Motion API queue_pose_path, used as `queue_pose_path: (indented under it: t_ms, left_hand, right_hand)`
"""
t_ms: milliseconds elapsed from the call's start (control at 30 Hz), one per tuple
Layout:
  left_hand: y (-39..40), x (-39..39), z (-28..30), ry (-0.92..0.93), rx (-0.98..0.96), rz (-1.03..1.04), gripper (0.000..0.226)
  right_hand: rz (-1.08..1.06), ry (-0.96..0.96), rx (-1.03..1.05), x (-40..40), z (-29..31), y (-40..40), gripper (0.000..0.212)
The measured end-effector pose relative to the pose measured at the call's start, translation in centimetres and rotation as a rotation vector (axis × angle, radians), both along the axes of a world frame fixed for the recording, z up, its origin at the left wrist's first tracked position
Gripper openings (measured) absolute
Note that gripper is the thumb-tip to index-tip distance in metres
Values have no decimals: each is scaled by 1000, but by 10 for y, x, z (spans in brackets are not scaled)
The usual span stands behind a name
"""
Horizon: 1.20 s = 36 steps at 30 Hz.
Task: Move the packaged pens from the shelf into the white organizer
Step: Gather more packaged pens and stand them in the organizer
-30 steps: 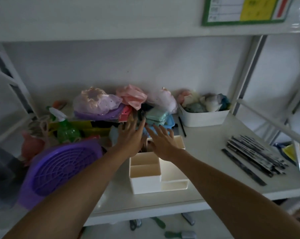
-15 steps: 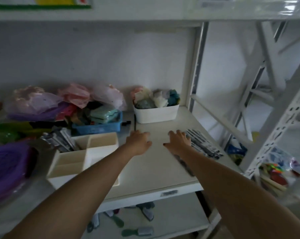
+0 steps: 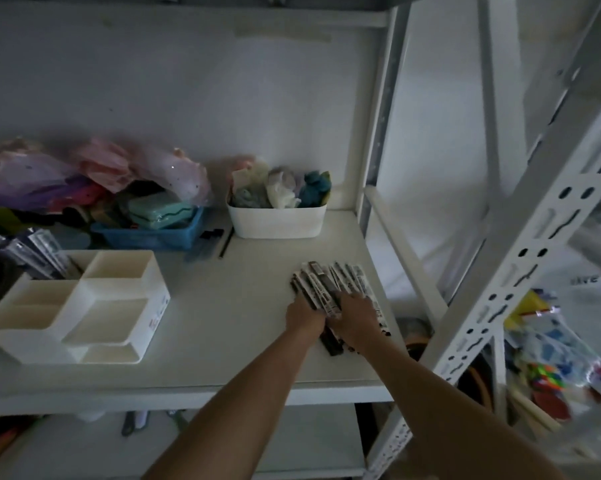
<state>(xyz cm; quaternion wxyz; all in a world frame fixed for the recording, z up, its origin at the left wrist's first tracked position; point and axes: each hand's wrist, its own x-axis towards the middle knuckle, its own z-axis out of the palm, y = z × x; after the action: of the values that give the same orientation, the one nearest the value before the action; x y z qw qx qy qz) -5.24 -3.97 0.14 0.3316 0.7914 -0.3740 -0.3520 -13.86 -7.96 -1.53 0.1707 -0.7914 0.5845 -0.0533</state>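
A pile of packaged pens (image 3: 328, 280) lies on the right part of the white shelf (image 3: 223, 323), close to its right edge. Both of my hands are on the near end of that pile. My left hand (image 3: 304, 315) curls against its left side, and my right hand (image 3: 356, 315) covers the top with fingers wrapped over the packs. The white organizer (image 3: 155, 303) stands at the left of the shelf with several compartments. More packaged pens (image 3: 39, 252) stand in its back-left compartment; the other compartments look bare.
A white bin (image 3: 276, 221) of soft items stands at the back, with a blue basket (image 3: 153, 237) and bagged pink and purple goods (image 3: 95, 168) to its left. A thin black stick (image 3: 227, 242) lies between them. White perforated uprights (image 3: 520, 271) rise at the right.
The view swung right, so the organizer now sits at the left. Both hands left the organizer, crossed the shelf rightward and came down on the pile of packaged pens.
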Motion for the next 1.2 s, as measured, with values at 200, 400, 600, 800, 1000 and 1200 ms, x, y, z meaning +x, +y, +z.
queue_pose_path:
  t_ms: [200, 400, 600, 800, 1000, 1200]
  left_hand:
    - [-7, 11, -4, 616, -58, 331, 14]
    - [9, 27, 10, 682, -17, 281, 28]
    - [31, 57, 38, 645, -175, 336, 30]
    - [62, 133, 76, 457, -324, 357, 31]
    - [98, 257, 114, 210, -488, 305, 29]
    - [121, 368, 116, 67, -439, 147, 38]
  right_hand:
    - [21, -242, 16, 10, 7, 0, 29]
    - [102, -377, -63, 25, 17, 23, 33]
    - [118, -517, -65, 57, 42, 43, 20]
    - [219, -555, -122, 129, 75, 73, 23]
    - [225, -652, -232, 244, 106, 99, 26]
    - [77, -714, -235, 344, 103, 124, 25]
